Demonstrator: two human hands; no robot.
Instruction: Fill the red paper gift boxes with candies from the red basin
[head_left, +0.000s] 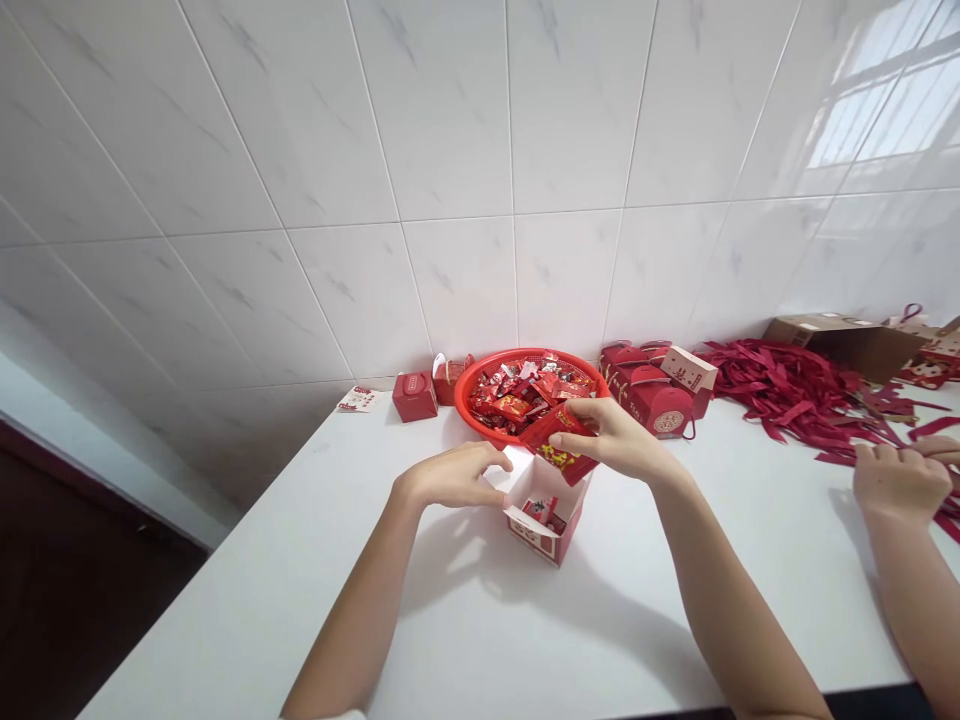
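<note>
An open red and white box (566, 528) stands on the white table, with small red and white packets (541, 508) inside. My left hand (456, 474) grips the box's left side, thumb and fingers at its raised white flap. Pinched in my right hand (616, 436) is a red packet (568, 462) with yellow print, held over the box's back opening. Just behind the box sits a red basket (466, 402), heaped with small wrapped packets.
Behind left are a closed red box (415, 397) and a printed card (358, 400). Several red boxes (664, 405) stand right of the basket, then a pile of dark red ribbons (787, 385) and a cardboard box (832, 330). Another person's hands (900, 480) are at the right edge.
</note>
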